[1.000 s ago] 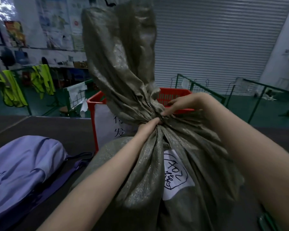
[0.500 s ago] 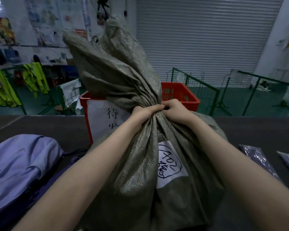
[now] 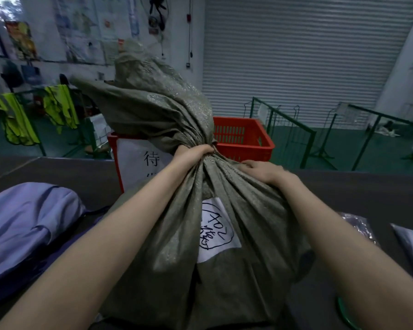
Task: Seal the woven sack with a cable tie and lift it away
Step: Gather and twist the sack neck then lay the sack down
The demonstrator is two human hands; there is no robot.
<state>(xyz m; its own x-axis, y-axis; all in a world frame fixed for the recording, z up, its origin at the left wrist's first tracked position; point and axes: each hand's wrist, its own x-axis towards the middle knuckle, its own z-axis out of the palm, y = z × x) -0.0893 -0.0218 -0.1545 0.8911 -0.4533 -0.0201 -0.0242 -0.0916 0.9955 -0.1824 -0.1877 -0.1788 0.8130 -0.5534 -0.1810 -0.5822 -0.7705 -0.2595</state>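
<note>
Left hand (image 3: 193, 155) fisted round sack (image 3: 227, 270) neck, red crate (image 3: 244, 139) just behind.

One head-worn camera looks forward and down, close over the sack (image 3: 200, 210).

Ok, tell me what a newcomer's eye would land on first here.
The big grey-green woven sack fills the middle, its neck bunched in the left hand while the right hand rests on its shoulder just right of the neck. A white label with scrawled black marker sits on its front. Behind it stands a bright red crate, and a lilac backpack lies at the left.
</note>
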